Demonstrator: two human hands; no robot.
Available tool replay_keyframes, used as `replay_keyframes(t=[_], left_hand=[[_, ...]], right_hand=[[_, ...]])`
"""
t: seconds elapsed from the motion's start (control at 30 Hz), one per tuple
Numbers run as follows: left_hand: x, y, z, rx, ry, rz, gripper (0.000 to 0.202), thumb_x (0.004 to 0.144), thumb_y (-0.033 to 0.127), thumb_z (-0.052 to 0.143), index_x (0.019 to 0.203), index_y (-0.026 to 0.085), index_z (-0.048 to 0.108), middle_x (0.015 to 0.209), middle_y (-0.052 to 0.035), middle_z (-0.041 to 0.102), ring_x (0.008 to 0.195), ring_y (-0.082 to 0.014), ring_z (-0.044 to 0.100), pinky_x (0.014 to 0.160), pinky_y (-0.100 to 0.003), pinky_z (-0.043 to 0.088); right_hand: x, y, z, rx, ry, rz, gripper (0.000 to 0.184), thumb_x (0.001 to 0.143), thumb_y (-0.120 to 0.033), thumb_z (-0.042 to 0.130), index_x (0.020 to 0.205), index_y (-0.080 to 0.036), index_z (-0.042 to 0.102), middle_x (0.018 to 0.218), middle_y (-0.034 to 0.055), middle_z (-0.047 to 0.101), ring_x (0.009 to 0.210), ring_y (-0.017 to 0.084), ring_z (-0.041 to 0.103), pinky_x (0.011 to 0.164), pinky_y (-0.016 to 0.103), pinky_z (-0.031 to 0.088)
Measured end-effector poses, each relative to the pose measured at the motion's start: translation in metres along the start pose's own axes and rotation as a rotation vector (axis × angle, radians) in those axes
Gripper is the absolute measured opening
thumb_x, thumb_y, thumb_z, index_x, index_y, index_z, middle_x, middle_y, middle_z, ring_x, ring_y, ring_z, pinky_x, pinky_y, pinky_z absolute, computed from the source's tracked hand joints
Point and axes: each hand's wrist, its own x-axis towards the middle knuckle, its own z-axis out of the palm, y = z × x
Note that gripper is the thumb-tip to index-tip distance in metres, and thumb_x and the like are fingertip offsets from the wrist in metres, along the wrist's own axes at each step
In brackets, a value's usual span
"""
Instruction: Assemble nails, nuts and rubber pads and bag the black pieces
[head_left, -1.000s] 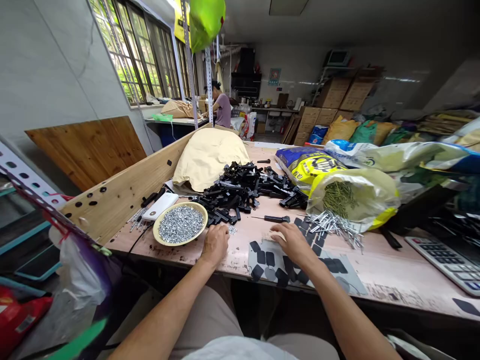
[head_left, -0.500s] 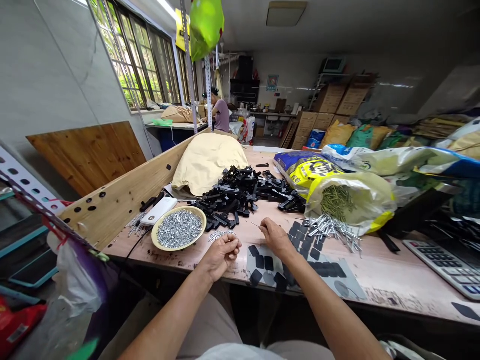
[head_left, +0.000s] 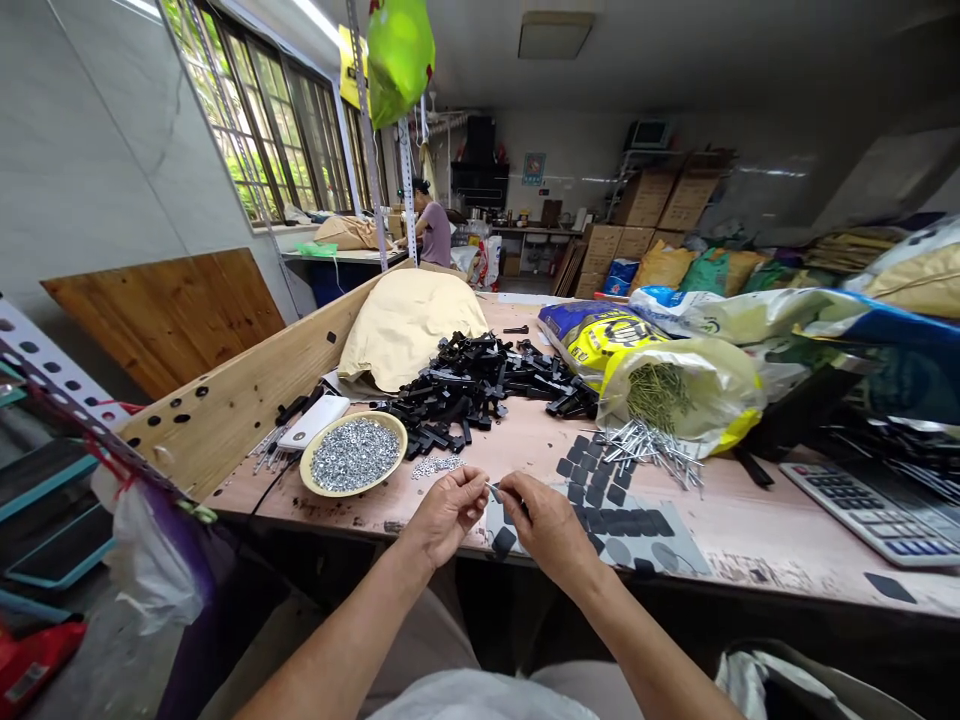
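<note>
My left hand [head_left: 450, 510] is closed in a pinch just above the table's front edge. What lies between its fingertips is too small to make out. Close against it, my right hand [head_left: 544, 515] is also pinched, around a thin metal rod [head_left: 492, 488] whose end points toward the left fingertips. Most of the rod is hidden by the fingers. Left of my hands stands a cream bowl [head_left: 306, 470] full of small silver nuts [head_left: 354, 455], and a few more nuts [head_left: 439, 465] lie loose beside it. Under my right hand is a grey sheet [head_left: 686, 545] with black pads [head_left: 634, 522].
Black plastic parts [head_left: 480, 375] are heaped behind the bowl, before a cream cloth sack [head_left: 412, 320]. Silver rods [head_left: 649, 445] spill near an open plastic bag [head_left: 720, 390]. A calculator [head_left: 862, 510] sits at right, a white power bank [head_left: 315, 422] at left. A person [head_left: 435, 235] sits beyond.
My right hand has come left and down with the thin metal rod, meeting my left hand. The left hand stays pinched at nearly the same place. The view has shifted slightly.
</note>
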Motion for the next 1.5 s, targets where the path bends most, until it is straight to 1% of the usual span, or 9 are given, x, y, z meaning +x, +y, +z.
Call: replay_keyframes(t=[0.13, 0.37, 0.63, 0.73, 0.9, 1.0, 1.13, 1.37, 1.5], left_hand=[[-0.001, -0.004, 0.003, 0.120, 0.035, 0.103, 0.040, 0.058, 0.035, 0.091, 0.073, 0.014, 0.061, 0.065, 0.0020, 0.057, 0.058, -0.0058, 0.046, 0.058, -0.017, 0.036], [-0.005, -0.006, 0.006, 0.355, -0.004, 0.219, 0.023, 0.067, 0.034, 0.081, 0.075, 0.015, 0.070, 0.066, 0.0012, 0.058, 0.060, -0.0090, 0.043, 0.059, -0.022, 0.034], [0.000, -0.012, 0.001, 0.362, 0.025, 0.155, 0.030, 0.064, 0.039, 0.085, 0.074, 0.014, 0.072, 0.063, 0.0001, 0.059, 0.058, -0.0089, 0.045, 0.059, -0.022, 0.036], [0.001, -0.014, 0.001, 0.326, 0.039, 0.129, 0.042, 0.058, 0.032, 0.088, 0.094, 0.016, 0.074, 0.081, -0.0026, 0.068, 0.059, -0.0078, 0.049, 0.058, -0.021, 0.038], [-0.003, -0.005, -0.006, 0.319, 0.035, 0.084, 0.074, 0.062, 0.031, 0.087, 0.130, 0.026, 0.060, 0.118, -0.0074, 0.067, 0.062, -0.0069, 0.054, 0.060, -0.022, 0.045], [-0.003, 0.005, -0.019, 0.329, 0.142, 0.154, 0.071, 0.061, 0.033, 0.087, 0.126, 0.022, 0.062, 0.108, -0.0062, 0.068, 0.069, -0.0100, 0.057, 0.062, -0.022, 0.047], [0.007, 0.006, -0.032, 0.318, 0.200, 0.214, 0.067, 0.057, 0.034, 0.088, 0.118, 0.017, 0.064, 0.093, -0.0037, 0.067, 0.067, -0.0097, 0.055, 0.058, -0.019, 0.044], [0.018, -0.008, -0.015, 0.307, 0.168, 0.260, 0.062, 0.060, 0.035, 0.084, 0.114, 0.015, 0.062, 0.085, -0.0007, 0.064, 0.061, -0.0077, 0.052, 0.052, -0.017, 0.037], [0.011, 0.003, -0.030, 0.357, 0.199, 0.350, 0.056, 0.064, 0.035, 0.082, 0.114, 0.015, 0.064, 0.084, 0.0001, 0.063, 0.062, -0.0071, 0.052, 0.054, -0.017, 0.038]], right_hand=[[-0.004, -0.004, 0.003, 0.076, 0.015, 0.065, 0.025, 0.101, -0.037, 0.040, 0.090, -0.021, 0.055, 0.081, 0.0029, 0.060, 0.072, 0.016, 0.055, 0.070, 0.028, 0.039], [-0.009, 0.001, 0.012, 0.898, -0.226, 0.492, 0.055, 0.083, -0.074, 0.052, 0.084, -0.020, 0.052, 0.058, -0.0069, 0.044, 0.037, 0.006, 0.028, 0.038, 0.022, 0.020], [-0.019, 0.006, 0.022, 0.853, -0.114, 0.429, 0.053, 0.087, -0.071, 0.056, 0.082, -0.018, 0.056, 0.057, -0.0066, 0.045, 0.040, 0.005, 0.034, 0.039, 0.020, 0.022], [-0.019, 0.010, 0.026, 0.913, -0.159, 0.476, 0.056, 0.082, -0.075, 0.055, 0.083, -0.019, 0.055, 0.059, -0.0063, 0.047, 0.037, 0.005, 0.032, 0.037, 0.021, 0.020], [-0.035, 0.052, -0.012, 0.394, 0.044, 0.433, 0.040, 0.091, -0.056, 0.052, 0.084, -0.019, 0.066, 0.082, 0.0039, 0.066, 0.067, 0.016, 0.059, 0.064, 0.028, 0.046], [-0.066, 0.092, -0.060, -0.066, 0.189, 0.524, 0.024, 0.091, -0.039, 0.052, 0.086, -0.021, 0.067, 0.088, 0.0056, 0.068, 0.085, 0.021, 0.063, 0.079, 0.032, 0.046], [-0.096, 0.111, -0.095, -0.380, 0.278, 0.780, 0.016, 0.090, -0.024, 0.049, 0.082, -0.019, 0.063, 0.084, 0.0092, 0.064, 0.075, 0.021, 0.059, 0.071, 0.032, 0.042], [-0.036, 0.022, 0.005, -0.080, 0.059, 0.510, 0.007, 0.086, -0.018, 0.062, 0.080, -0.021, 0.063, 0.086, 0.0035, 0.066, 0.082, 0.017, 0.061, 0.075, 0.026, 0.043], [-0.022, 0.005, 0.023, 0.164, -0.029, 0.411, 0.015, 0.092, -0.029, 0.054, 0.083, -0.020, 0.062, 0.074, -0.0021, 0.062, 0.071, 0.012, 0.057, 0.067, 0.021, 0.042]])
